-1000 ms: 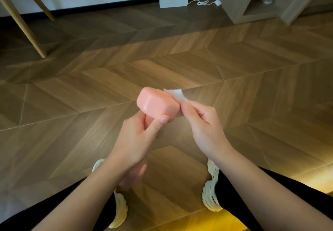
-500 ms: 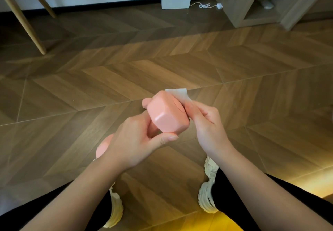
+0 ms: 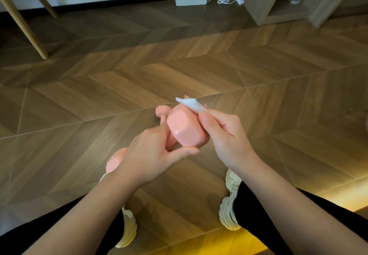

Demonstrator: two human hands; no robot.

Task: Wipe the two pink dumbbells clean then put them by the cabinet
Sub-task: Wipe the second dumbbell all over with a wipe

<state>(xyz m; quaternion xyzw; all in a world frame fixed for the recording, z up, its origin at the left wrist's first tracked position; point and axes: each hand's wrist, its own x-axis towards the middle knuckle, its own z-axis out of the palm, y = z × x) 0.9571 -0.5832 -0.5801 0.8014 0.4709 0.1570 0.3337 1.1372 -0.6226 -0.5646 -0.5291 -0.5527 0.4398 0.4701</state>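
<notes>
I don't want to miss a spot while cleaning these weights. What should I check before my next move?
1. Left hand grips the dumbbell by its handle: ok.
2. Right hand pinches the wipe against the dumbbell's top end: ok.
3. The lower head is already wiped: cannot tell.
4. The second dumbbell is in sight on the floor beyond: ok, partly hidden.
5. The second dumbbell is already wiped: cannot tell.
6. The cabinet is in view, far right: ok.

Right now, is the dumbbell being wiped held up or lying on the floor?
Held up: the left hand grips the dumbbell; the right hand holds a white wipe against one head.
</notes>
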